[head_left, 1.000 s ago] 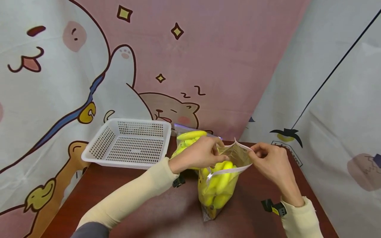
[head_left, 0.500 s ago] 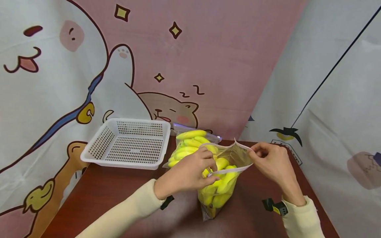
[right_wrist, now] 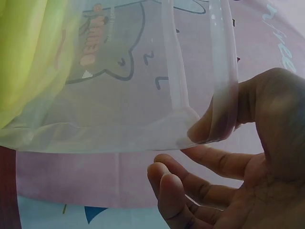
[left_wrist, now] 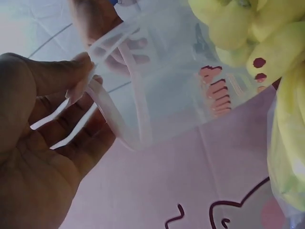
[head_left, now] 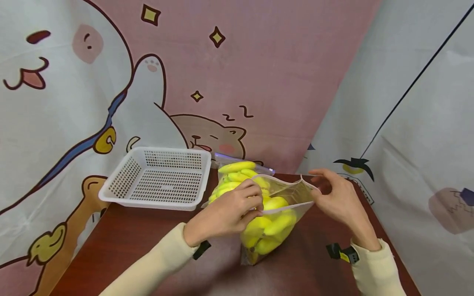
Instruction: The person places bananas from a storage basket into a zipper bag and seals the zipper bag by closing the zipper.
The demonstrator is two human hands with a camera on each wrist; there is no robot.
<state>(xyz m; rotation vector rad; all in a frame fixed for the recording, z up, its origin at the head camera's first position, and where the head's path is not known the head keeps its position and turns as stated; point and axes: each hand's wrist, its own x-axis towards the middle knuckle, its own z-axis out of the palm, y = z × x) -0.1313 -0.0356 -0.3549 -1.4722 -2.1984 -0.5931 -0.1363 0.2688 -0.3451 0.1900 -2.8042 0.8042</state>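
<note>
A clear zip bag (head_left: 301, 195) stands on the table with its mouth open, holding yellow bananas (head_left: 279, 222). At the left end of the rim, my left hand (head_left: 231, 209) pinches the edge between thumb and fingers. In the left wrist view, the left thumb (left_wrist: 62, 76) presses the pale zip strip (left_wrist: 105, 107) against the fingers. My right hand (head_left: 338, 201) holds the rim's right corner. The right wrist view has the right thumb (right_wrist: 202, 129) inside the corner and the forefinger (right_wrist: 221, 160) outside it, the other fingers bent away from the plastic.
Directly behind stands a second zip bag (head_left: 266, 168) full of bananas (head_left: 237, 176), its purple strip on top. A white perforated basket (head_left: 168, 201) sits at the back left of the dark red table (head_left: 129, 238). Printed cloth (head_left: 274, 82) hangs close behind and on both sides.
My left hand has moved from over the bag's mouth to the left end of the rim and now pinches it. The bag has shifted slightly, and the right fingers have spread a little.
</note>
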